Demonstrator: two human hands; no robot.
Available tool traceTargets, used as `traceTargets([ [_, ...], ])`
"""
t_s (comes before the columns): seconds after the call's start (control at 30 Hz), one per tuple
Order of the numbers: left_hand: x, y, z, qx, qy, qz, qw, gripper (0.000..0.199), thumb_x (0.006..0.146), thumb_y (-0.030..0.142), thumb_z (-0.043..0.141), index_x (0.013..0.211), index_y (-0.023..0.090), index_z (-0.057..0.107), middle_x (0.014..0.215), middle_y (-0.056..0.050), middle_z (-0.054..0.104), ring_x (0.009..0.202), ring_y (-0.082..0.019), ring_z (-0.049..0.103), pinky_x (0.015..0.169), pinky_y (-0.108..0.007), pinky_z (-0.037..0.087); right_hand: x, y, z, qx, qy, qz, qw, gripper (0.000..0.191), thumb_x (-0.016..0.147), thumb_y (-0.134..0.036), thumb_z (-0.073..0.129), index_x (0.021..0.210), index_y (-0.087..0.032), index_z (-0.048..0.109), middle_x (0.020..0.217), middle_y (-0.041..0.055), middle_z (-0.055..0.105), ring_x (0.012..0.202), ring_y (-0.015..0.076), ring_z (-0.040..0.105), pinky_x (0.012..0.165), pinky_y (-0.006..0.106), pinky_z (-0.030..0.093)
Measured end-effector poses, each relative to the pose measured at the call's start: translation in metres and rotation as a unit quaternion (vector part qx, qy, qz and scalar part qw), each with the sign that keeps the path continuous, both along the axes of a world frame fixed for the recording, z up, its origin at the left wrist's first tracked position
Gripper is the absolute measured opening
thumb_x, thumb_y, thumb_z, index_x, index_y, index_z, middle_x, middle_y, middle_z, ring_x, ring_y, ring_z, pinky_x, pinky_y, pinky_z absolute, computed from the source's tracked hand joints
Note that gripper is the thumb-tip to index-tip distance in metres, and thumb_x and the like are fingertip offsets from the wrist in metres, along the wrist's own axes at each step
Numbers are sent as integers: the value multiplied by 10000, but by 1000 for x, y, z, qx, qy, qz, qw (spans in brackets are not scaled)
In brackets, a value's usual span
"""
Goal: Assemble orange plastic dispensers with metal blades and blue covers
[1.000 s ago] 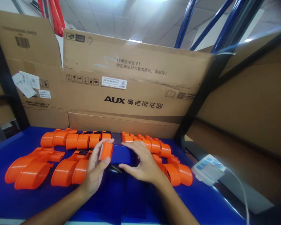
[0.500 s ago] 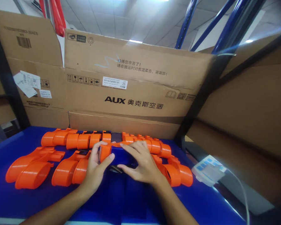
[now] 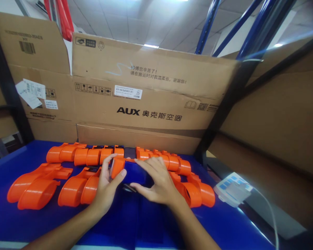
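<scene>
An orange tape dispenser (image 3: pixel 118 168) is held above the blue table by my left hand (image 3: pixel 108 184), thumb on its near side and fingers behind. Dark blue material (image 3: pixel 135 172) stretches from the dispenser to my right hand (image 3: pixel 156 180), whose fingers lie over its top edge and whose thumb is below. A small dark object (image 3: pixel 129 188), too unclear to name, shows under the blue material, near my right thumb.
Orange dispensers (image 3: pixel 38 192) stand in two rows on the blue table (image 3: pixel 75 225), left and right of my hands. Behind them rises a cardboard panel (image 3: pixel 146 104). A clear plastic box (image 3: pixel 233 189) and a white cable (image 3: pixel 271 211) lie at the right.
The held dispenser has tilted slightly, and the blue material beside it has shifted a little. Both hands stay nearly in place.
</scene>
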State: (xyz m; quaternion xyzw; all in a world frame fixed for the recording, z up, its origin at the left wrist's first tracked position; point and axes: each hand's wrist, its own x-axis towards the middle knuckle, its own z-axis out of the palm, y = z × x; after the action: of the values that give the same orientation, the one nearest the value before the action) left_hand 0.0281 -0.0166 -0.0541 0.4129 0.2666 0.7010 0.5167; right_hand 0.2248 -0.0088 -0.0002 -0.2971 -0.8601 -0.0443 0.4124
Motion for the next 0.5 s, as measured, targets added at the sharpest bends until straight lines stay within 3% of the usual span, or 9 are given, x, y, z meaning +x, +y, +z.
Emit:
traceTargets([
  [0.1, -3, -4, -2, 80, 43, -23, 996, 729, 870, 490, 732, 1499, 363, 387, 1438, -72, 608, 1310, -300, 578, 1089, -447, 470, -3, -1, -1, -40, 84, -14, 996, 599, 819, -477, 808, 1337, -248, 613, 1175, 126, 728, 1027, 331, 675, 947, 511, 505],
  [0.17, -6, -9, -4, 153, 150, -23, 977, 795, 869, 532, 713, 1552, 354, 345, 1527, -97, 536, 1392, -344, 503, 1124, -521, 442, -5, 0, -3, -95, 156, -8, 983, 484, 895, -493, 717, 1287, -230, 613, 1128, 110, 735, 989, 298, 692, 899, 446, 539],
  [0.23, -8, -14, -5, 219, 312, 14, 924, 844, 826, 491, 771, 1558, 339, 378, 1606, -108, 444, 1470, -385, 391, 1176, -590, 373, -9, 2, -6, -161, 215, 7, 963, 376, 991, -509, 568, 1222, -217, 620, 1027, 79, 742, 923, 257, 702, 834, 379, 556],
  [0.3, -5, -17, -5, 260, 443, 80, 854, 961, 755, 403, 848, 1579, 319, 360, 1653, -125, 360, 1506, -414, 301, 1198, -640, 326, -13, 4, -10, -214, 258, 8, 942, 389, 1038, -536, 461, 1135, -208, 645, 949, 55, 735, 881, 235, 693, 804, 347, 555],
  [0.4, 2, -15, -3, 301, 494, 169, 798, 1139, 699, 253, 870, 1625, 276, 209, 1631, -175, 338, 1480, -412, 324, 1169, -651, 375, -19, 6, -14, -268, 299, 0, 916, 465, 1044, -582, 421, 1034, -198, 681, 963, 57, 737, 904, 237, 675, 832, 350, 551],
  [0.5, 6, -9, -1, 344, 476, 246, 771, 1058, 694, 121, 827, 1579, 268, 267, 1470, -181, 419, 1356, -368, 457, 1107, -606, 464, -24, 4, -16, -294, 319, 13, 901, 518, 1044, -616, 393, 994, -202, 699, 1004, 67, 747, 949, 248, 667, 911, 378, 540],
])
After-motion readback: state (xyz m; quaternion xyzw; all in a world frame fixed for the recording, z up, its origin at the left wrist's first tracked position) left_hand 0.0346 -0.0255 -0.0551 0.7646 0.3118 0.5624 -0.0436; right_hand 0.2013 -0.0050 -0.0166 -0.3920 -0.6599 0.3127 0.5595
